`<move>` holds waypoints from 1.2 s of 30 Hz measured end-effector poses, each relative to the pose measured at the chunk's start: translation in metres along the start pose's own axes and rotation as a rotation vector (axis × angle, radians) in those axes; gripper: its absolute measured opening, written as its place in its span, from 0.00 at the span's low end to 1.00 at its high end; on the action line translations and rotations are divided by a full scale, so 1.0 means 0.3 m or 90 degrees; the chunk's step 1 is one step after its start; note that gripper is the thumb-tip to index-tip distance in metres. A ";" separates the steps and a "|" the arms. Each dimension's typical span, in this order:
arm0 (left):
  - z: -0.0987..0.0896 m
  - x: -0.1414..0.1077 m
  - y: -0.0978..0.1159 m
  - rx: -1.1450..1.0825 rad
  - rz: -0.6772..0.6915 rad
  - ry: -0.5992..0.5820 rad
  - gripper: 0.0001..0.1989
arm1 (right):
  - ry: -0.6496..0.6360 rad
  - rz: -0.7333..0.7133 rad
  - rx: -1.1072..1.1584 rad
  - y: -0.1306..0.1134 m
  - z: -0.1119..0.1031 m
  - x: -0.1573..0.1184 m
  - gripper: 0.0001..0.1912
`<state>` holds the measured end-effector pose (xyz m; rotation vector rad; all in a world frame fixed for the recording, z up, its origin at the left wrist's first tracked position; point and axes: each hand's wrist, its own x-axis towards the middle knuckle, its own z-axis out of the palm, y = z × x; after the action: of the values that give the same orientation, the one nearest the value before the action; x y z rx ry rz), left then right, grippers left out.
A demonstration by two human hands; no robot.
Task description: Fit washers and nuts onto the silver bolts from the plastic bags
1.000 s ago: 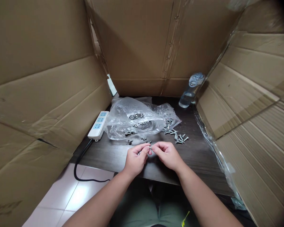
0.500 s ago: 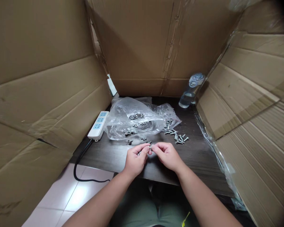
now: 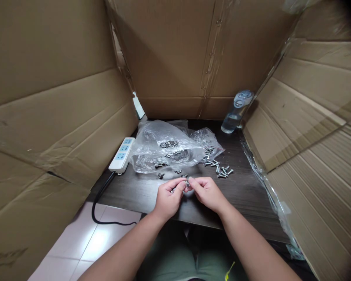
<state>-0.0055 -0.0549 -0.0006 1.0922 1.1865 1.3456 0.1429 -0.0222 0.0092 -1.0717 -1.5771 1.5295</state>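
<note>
My left hand (image 3: 169,197) and my right hand (image 3: 206,192) meet above the near part of the table, fingertips almost touching. Between them is a small silver bolt (image 3: 187,183), pinched by the thumb and fingers of both hands. Whether a nut or washer sits on it is too small to tell. A bit of shiny metal also shows at my left palm, mostly covered by the fingers. Just beyond the hands lie a loose bolt (image 3: 184,176) and several tiny metal pieces (image 3: 178,171). Farther right, several silver bolts (image 3: 222,170) are scattered.
A clear plastic bag (image 3: 152,136) with small metal parts (image 3: 169,144) lies behind the hands, beside a second bag (image 3: 204,136). A white power strip (image 3: 121,156) with a black cable (image 3: 95,205) is at left. A water bottle (image 3: 234,117) stands back right. Cardboard walls (image 3: 169,58) surround the table.
The bolt at the fingertips now shows more plainly, and my right fingers have shifted slightly around it. Everything else on the table stays where it was.
</note>
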 end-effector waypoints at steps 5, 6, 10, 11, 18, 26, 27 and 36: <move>-0.006 0.001 -0.012 0.014 0.016 0.015 0.13 | 0.043 -0.012 0.026 0.002 -0.008 -0.006 0.21; -0.007 0.001 -0.013 0.018 0.018 0.018 0.13 | 0.039 -0.014 0.032 -0.002 -0.007 -0.008 0.21; -0.005 0.002 -0.006 0.031 0.020 0.025 0.13 | 0.015 0.004 0.039 -0.013 0.005 -0.007 0.21; -0.004 0.002 -0.004 0.032 0.019 0.023 0.13 | 0.012 0.012 0.041 -0.013 0.008 -0.003 0.22; -0.002 0.002 0.000 0.015 0.002 0.021 0.13 | 0.057 0.023 0.063 0.006 0.000 0.001 0.24; -0.004 0.002 -0.002 0.014 0.002 0.014 0.13 | 0.040 0.014 0.074 -0.001 0.009 -0.002 0.22; -0.003 0.002 0.000 0.017 -0.002 0.014 0.14 | 0.037 0.023 0.071 0.000 0.012 0.001 0.23; 0.001 0.000 0.012 -0.025 -0.033 0.029 0.15 | 0.034 0.018 0.113 0.000 -0.004 -0.008 0.23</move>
<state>-0.0056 -0.0549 0.0029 1.0020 1.2088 1.3548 0.1452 -0.0239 0.0096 -1.0297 -1.3687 1.6129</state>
